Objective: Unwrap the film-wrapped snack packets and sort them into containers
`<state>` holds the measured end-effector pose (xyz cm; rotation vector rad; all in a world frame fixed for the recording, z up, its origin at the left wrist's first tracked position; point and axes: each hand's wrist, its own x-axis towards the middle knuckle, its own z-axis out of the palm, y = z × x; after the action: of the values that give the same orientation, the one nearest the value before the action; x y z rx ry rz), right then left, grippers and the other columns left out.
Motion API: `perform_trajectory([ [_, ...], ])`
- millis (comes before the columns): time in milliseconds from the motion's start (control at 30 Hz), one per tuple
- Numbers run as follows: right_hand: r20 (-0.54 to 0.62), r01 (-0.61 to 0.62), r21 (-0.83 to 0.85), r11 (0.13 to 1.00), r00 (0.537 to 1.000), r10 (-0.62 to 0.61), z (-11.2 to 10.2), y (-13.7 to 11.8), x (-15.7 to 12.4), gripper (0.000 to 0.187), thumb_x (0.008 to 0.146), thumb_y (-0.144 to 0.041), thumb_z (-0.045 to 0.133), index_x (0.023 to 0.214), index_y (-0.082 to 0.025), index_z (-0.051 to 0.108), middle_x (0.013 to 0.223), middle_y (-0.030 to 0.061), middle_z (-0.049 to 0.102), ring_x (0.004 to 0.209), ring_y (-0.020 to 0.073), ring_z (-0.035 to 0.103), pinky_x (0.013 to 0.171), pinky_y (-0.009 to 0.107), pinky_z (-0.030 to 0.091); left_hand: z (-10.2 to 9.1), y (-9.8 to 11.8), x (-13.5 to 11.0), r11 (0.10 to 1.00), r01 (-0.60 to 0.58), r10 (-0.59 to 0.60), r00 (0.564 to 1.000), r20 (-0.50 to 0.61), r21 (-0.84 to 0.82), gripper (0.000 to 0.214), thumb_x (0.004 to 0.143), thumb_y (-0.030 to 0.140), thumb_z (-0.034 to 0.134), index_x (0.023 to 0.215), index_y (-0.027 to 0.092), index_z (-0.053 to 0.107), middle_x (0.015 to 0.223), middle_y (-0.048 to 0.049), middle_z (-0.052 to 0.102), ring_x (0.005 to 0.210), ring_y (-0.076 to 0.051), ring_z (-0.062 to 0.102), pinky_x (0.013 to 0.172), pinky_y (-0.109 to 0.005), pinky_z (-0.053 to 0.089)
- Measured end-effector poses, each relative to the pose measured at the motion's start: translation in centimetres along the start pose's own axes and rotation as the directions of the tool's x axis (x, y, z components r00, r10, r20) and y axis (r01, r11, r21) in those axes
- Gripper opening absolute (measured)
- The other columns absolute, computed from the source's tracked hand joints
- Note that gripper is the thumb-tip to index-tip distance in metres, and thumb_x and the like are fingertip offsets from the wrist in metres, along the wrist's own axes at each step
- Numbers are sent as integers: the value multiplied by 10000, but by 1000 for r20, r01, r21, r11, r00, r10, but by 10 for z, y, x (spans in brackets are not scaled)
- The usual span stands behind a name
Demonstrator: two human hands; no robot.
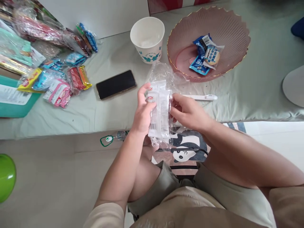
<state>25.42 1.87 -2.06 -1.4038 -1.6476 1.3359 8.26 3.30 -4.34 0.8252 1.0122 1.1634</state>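
Observation:
My left hand [142, 110] grips the left edge of a white snack packet [159, 110] wrapped in clear crinkled plastic, held upright over the bed's front edge. My right hand [187, 110] pinches the packet's right side, fingers closed on the plastic. Both hands meet at the packet, above my knees. Just behind it stands a white paper cup [147, 38] with teal leaf prints. To its right sits a pink ribbed bowl [228, 28] holding a few blue and white snack packets [206, 53].
A black phone [116, 84] lies face up on the pale green sheet. A white pen-like stick [201, 97] lies right of my hands. Several colourful snack packets [59, 82] pile at the left by a teal box [14, 107]. A green round object [6, 177] sits on the floor.

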Motion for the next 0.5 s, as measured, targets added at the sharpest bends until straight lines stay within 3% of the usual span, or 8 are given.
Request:
perform_trajectory([
  [133,47,-99,206,974,995,91,3,6,1,79,855,-221,517,890,-240,449,773,-12,591,679,156,607,613,315,516,3,-4,0,999,39,-39,999,3,24,592,771,247,663,1335,360,526,1035,-1,694,945,-213,714,899,-382,589],
  [233,56,-65,277,959,997,51,8,10,1,187,881,-332,596,942,-239,446,915,12,595,731,143,589,615,306,528,-1,-8,1,998,4,-5,1000,21,68,576,799,263,652,1349,360,512,1149,-11,686,978,-202,703,910,-363,573],
  [367,-51,25,250,968,999,-12,19,15,3,490,790,-470,787,1028,-251,420,1006,43,609,827,171,595,630,311,527,-4,-11,-4,987,-87,71,990,120,135,570,855,326,675,1385,375,468,1326,-33,626,1105,-216,680,975,-378,555],
  [433,-99,73,211,975,994,-53,23,15,2,500,798,-471,791,1045,-260,410,988,37,612,847,189,603,659,335,538,-1,-8,-9,966,-156,124,979,159,207,578,878,396,712,1385,367,434,1318,-50,608,1100,-222,670,997,-406,547],
  [500,-145,106,157,982,986,-83,24,13,0,461,831,-449,759,1052,-268,397,991,37,615,844,201,610,688,367,547,2,-5,-16,928,-224,196,973,121,297,573,858,484,763,1306,337,437,1302,-67,578,1143,-242,644,1038,-441,528],
])
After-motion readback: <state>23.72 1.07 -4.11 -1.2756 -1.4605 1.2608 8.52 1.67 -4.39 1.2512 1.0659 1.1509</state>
